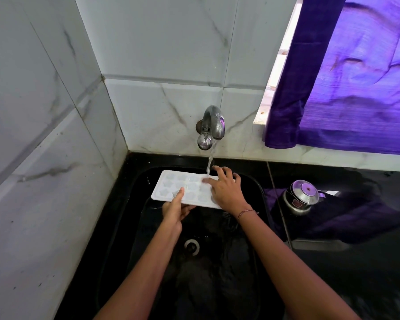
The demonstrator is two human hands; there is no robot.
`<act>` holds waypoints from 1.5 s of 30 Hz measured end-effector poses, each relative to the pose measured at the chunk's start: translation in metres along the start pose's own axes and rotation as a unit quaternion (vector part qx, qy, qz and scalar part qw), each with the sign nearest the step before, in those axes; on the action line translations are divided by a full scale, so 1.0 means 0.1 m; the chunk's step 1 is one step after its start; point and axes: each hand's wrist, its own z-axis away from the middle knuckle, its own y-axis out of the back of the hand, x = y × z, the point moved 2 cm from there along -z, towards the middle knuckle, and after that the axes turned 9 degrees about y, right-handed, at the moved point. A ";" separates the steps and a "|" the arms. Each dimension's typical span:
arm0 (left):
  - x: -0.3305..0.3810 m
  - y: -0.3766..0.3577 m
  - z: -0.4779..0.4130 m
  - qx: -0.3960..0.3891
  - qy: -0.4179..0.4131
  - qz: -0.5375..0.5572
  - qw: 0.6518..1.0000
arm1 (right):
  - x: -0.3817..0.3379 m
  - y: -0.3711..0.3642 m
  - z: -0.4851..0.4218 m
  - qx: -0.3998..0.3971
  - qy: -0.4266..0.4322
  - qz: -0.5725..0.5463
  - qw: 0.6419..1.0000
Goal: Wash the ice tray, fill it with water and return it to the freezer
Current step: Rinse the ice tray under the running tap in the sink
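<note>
A: Where's the ice tray point(187, 189)?

B: Held over the black sink point(252, 181), under the tap point(211, 125), long axis running left to right. The stream lands at its far edge, toward the right end.

A: And the hands?

B: The left hand point(174, 210) pinches the near edge, thumb on top, fingers beneath. The right hand point(225, 189) lies spread, flat over the right-end cups, nearest the stream.

A: Next?

B: Probably sliding the tray rightward so the left cups get water
</note>
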 end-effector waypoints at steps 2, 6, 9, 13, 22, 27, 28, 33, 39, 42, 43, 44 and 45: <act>0.03 0.00 0.02 -0.007 -0.002 0.010 1.000 | 0.02 0.02 -0.01 0.005 0.000 -0.013 1.000; 0.05 -0.04 0.06 -0.028 -0.001 0.027 0.999 | 0.03 0.02 -0.02 0.017 -0.018 -0.009 1.000; 0.05 -0.07 0.07 -0.031 0.008 0.043 0.999 | 0.05 0.01 -0.02 0.012 -0.008 -0.015 1.000; 0.03 -0.10 0.05 -0.043 0.014 0.054 0.998 | 0.05 0.04 -0.01 0.032 -0.018 0.004 0.999; 0.02 -0.13 0.04 -0.047 -0.011 0.075 0.996 | 0.05 0.04 -0.03 0.020 -0.022 -0.026 0.999; 0.07 -0.11 0.00 -0.033 -0.030 0.099 0.994 | 0.01 0.05 0.04 0.069 0.008 -0.026 0.997; 0.09 -0.12 0.00 -0.033 -0.033 0.104 0.993 | -0.02 0.04 0.06 0.075 0.016 -0.023 0.997; 0.13 -0.15 -0.01 -0.033 -0.033 0.101 0.994 | -0.07 0.03 0.08 0.072 0.014 -0.034 0.997; 0.09 -0.16 -0.06 -0.032 -0.007 0.067 0.997 | -0.02 0.06 0.07 0.067 0.031 -0.004 0.997; 0.08 -0.17 -0.06 -0.039 -0.002 0.067 0.997 | -0.02 0.03 0.07 0.063 0.046 -0.008 0.997; 0.09 -0.17 -0.07 -0.042 -0.005 0.069 0.997 | 0.00 0.03 0.08 0.059 0.058 -0.008 0.997; 0.09 -0.16 -0.07 -0.045 -0.008 0.065 0.997 | 0.02 0.02 0.09 0.056 0.068 -0.005 0.996; 0.09 -0.16 -0.08 -0.049 -0.011 0.060 0.997 | 0.05 0.01 0.09 0.056 0.073 0.002 0.996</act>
